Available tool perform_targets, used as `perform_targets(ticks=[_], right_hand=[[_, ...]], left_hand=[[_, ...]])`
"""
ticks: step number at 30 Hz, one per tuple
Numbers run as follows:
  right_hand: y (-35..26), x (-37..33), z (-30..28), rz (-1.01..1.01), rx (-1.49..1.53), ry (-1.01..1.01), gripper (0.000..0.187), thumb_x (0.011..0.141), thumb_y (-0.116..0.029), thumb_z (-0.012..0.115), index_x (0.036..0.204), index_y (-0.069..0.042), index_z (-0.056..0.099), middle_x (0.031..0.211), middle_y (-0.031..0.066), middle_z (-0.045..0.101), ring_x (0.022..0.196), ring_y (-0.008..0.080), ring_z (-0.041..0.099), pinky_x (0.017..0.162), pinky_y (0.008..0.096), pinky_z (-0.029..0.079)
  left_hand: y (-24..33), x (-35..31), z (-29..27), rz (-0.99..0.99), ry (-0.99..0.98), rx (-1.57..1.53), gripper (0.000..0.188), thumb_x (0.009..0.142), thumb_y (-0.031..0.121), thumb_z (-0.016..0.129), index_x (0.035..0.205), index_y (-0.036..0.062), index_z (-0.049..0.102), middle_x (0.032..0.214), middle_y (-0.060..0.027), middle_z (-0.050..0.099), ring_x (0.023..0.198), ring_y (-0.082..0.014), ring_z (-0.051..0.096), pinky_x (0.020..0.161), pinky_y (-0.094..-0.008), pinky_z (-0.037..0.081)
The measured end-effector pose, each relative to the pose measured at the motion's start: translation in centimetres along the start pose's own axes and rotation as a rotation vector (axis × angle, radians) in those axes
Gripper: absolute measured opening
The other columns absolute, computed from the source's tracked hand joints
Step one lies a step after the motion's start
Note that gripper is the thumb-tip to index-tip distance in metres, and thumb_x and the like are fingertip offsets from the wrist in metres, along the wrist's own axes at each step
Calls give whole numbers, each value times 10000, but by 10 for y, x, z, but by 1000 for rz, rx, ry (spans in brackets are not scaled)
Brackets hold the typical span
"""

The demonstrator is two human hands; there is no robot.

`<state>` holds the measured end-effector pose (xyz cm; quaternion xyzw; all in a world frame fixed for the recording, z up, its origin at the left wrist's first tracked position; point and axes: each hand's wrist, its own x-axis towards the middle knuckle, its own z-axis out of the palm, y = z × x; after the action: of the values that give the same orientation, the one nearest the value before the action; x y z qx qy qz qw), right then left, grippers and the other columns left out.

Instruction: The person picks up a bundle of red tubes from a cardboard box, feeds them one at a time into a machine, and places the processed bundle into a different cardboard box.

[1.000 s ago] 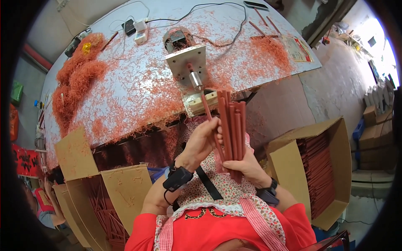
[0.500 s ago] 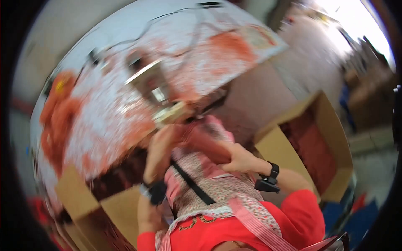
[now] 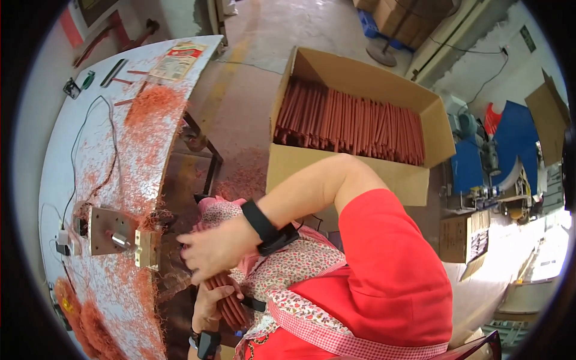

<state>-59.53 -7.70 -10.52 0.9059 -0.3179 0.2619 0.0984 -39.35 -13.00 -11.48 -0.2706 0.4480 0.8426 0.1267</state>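
Left hand (image 3: 207, 301) grips sticks (image 3: 232, 311); right hand (image 3: 215, 247) near

Two hands (image 3: 217, 251), apparently one rod bundle (image 3: 231, 309)

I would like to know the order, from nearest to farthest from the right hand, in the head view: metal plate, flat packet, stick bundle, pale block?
1. Stick bundle: just below the right hand, held in the left hand.
2. Pale block: to the left, at the table's edge.
3. Metal plate: farther left, past the block.
4. Flat packet: upper left, at the table's far end.
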Motion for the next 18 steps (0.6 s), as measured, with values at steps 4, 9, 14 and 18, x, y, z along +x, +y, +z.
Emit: perform_targets(ticks=[4, 9, 14, 18], right_hand=[[27, 25, -53, 259, 234, 51, 273, 781, -317, 582, 943, -98, 568, 838, 97, 576, 836, 290, 565, 734, 379, 437], [22, 40, 4, 507, 633, 373, 320, 815, -340, 548, 941, -46, 565, 883, 157, 589, 878, 336, 569, 749, 405, 450], [-13, 36, 44, 903, 1091, 71, 352, 835, -335, 526, 950, -3, 553, 879, 202, 605, 849, 388, 589, 736, 456, 461], [-27, 39, 52, 1061, 891, 94, 337, 839, -317, 514, 939, 0, 569, 882, 209, 618, 824, 381, 604, 707, 463, 471]], left_hand=[[13, -6, 23, 299, 93, -44, 387, 778, 149, 653, 1097, 10, 484, 862, -122, 575, 720, -227, 592, 671, -316, 504], [22, 8, 7, 552, 361, -181, 323, 819, 179, 615, 1081, 30, 499, 871, -95, 577, 750, -212, 587, 684, -328, 503], [44, -13, -3, 711, 740, -505, 280, 846, 203, 591, 1062, 36, 529, 916, -82, 588, 823, -198, 593, 715, -351, 501], [50, -14, -7, 666, 841, -160, 230, 849, 146, 586, 1041, 22, 564, 975, -61, 591, 880, -174, 590, 754, -318, 484]])
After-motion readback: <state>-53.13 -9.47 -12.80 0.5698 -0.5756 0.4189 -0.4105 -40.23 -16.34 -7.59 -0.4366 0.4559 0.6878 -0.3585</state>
